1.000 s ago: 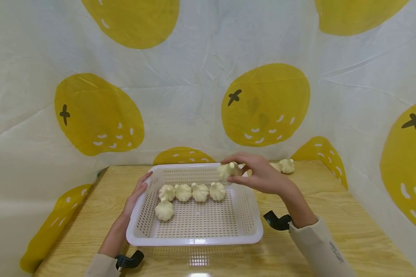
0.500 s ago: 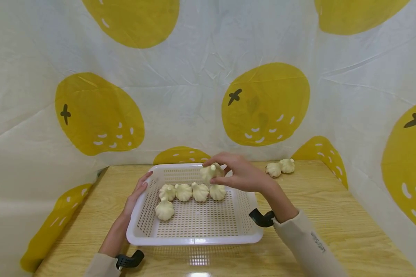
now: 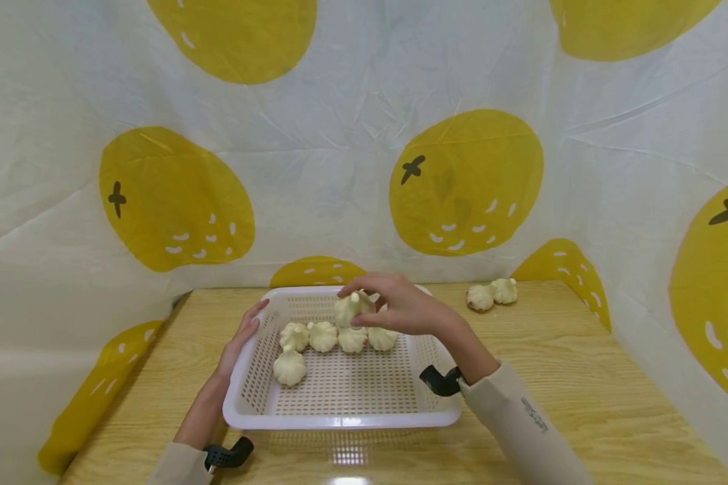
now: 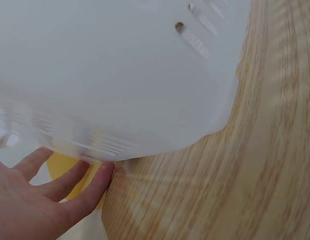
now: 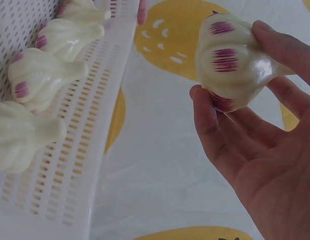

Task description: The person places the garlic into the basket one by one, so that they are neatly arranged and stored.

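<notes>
My right hand [image 3: 409,306] pinches a garlic bulb [image 3: 348,311] between thumb and fingers, up over the back half of a white plastic basket [image 3: 342,422]. Purple streaks mark the pale bulb [image 5: 235,60] in the right wrist view, and its stem points toward my palm. Inside the basket several garlic bulbs [image 3: 323,337] form a row near the back wall, partly covered by the held one. Another bulb [image 3: 289,367] sits in front of the row's left end. Fingers spread and extended, my left hand [image 4: 49,200] touches the basket's outer left side.
Two more garlic bulbs [image 3: 480,298] lie side by side at the back right of the wooden table [image 3: 558,350]. Behind the table hangs a pale curtain [image 3: 321,195] printed with large yellow fruit. Slotted walls and a raised rim enclose the basket.
My right hand has carried the garlic bulb leftward, from the basket's back right corner to above the row. My left hand has stayed at the basket's side.
</notes>
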### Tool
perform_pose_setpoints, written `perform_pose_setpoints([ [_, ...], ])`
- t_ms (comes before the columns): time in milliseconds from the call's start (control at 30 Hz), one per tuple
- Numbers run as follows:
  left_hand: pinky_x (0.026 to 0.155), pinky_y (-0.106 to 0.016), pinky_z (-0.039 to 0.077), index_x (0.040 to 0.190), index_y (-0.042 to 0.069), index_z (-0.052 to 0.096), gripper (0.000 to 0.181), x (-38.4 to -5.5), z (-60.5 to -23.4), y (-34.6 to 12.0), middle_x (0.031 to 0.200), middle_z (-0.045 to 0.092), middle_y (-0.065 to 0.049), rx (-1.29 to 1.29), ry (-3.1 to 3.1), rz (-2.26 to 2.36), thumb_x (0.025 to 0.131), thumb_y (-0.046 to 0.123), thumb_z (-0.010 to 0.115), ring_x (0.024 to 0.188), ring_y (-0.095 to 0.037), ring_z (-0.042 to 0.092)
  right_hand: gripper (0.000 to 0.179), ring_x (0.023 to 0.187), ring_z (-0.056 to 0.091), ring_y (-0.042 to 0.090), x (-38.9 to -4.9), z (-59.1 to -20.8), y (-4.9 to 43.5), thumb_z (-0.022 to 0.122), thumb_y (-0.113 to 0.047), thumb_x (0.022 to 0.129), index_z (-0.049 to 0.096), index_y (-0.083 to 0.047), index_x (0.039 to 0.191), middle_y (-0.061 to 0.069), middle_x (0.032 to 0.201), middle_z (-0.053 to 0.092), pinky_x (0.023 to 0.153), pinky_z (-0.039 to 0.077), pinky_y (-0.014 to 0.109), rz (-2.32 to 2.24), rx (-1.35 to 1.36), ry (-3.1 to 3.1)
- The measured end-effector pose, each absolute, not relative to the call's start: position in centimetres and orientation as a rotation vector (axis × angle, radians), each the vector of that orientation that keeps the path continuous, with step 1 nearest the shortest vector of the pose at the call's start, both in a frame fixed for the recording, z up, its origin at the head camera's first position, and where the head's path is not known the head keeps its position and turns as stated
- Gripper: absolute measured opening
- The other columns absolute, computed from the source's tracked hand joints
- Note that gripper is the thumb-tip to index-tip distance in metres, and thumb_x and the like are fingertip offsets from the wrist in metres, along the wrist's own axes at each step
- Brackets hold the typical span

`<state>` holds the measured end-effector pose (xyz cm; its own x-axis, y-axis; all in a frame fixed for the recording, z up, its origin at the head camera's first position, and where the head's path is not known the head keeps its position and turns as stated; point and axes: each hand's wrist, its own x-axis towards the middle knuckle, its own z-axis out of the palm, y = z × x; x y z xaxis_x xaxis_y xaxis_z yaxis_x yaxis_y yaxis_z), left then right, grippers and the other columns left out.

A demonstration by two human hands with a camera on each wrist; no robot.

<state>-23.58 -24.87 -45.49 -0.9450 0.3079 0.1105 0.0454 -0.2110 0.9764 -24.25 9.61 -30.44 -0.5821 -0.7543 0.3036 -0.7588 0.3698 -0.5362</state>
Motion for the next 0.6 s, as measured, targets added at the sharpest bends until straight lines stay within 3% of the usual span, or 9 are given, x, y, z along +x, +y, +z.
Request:
perform_pose_setpoints([
  [167,0.123,-0.061,0.001,0.164,0.024,0.000,0.055,-23.6,-45.5,-24.9,0.173,-0.004,-0.009,0.425,1.860,2.276,0.114,0.034,0.019,0.160,-0.036,-0.003,0.042,0.116,0.062,0.017,-24.6,-30.5,8.9,0.076,-0.027,0.095,0.065,-0.016,0.135,0.001,0.136,0.066,0.082,0.058,0.030,1.000,1.453,-2.631],
  [600,0.123,-0.060,0.001,0.164,0.024,0.000,0.054,-23.9,-45.7,-24.9,0.173,-0.003,-0.010,0.440,1.865,2.275,0.114,0.034,0.018,0.160,-0.036,-0.003,0.039,0.115,0.057,0.017,-25.7,-31.3,7.2,0.073,-0.027,0.098,0.064,-0.017,0.135,0.002,0.140,0.063,0.085,0.055,0.030,1.007,1.513,-2.745],
])
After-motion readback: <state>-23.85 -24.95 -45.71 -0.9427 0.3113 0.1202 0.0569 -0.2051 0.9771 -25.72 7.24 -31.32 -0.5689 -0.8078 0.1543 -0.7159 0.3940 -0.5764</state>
